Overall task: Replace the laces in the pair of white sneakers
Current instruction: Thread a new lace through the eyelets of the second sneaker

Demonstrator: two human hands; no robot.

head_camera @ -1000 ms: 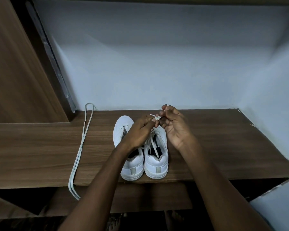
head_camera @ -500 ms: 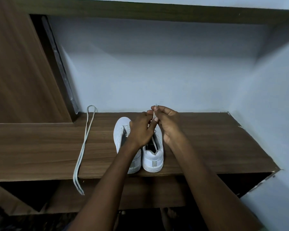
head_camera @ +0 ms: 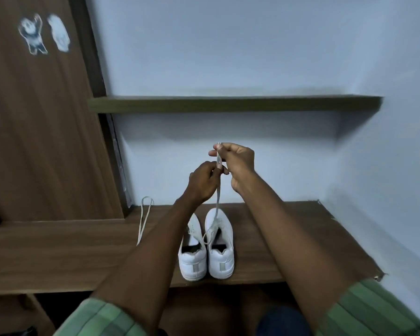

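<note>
Both hands pinch one lace (head_camera: 218,190) and hold it up high. The right hand (head_camera: 238,163) nips the tip between thumb and finger, at the top. The left hand (head_camera: 203,181) curls round the lace just under it. I think they pull up like this so the lace goes straight and tight — that makes it slide through the holes.

The lace runs down from the hands to the right shoe (head_camera: 220,246). It goes in near the toe end, and a loose bit loops by the tongue. How many holes it passes through is too small to tell.

The left shoe (head_camera: 193,253) sits right beside it, touching. Its holes look bare, so it seems to have no lace. Both shoes stand on the shelf (head_camera: 58,251) with heels near the edge — close to the person, so they are easy to reach.

Another lace (head_camera: 144,219) lies folded on the shelf, off to the left. It looks set aside there, out of the way of the hands. Whether it is old or new, I cannot tell.
</note>
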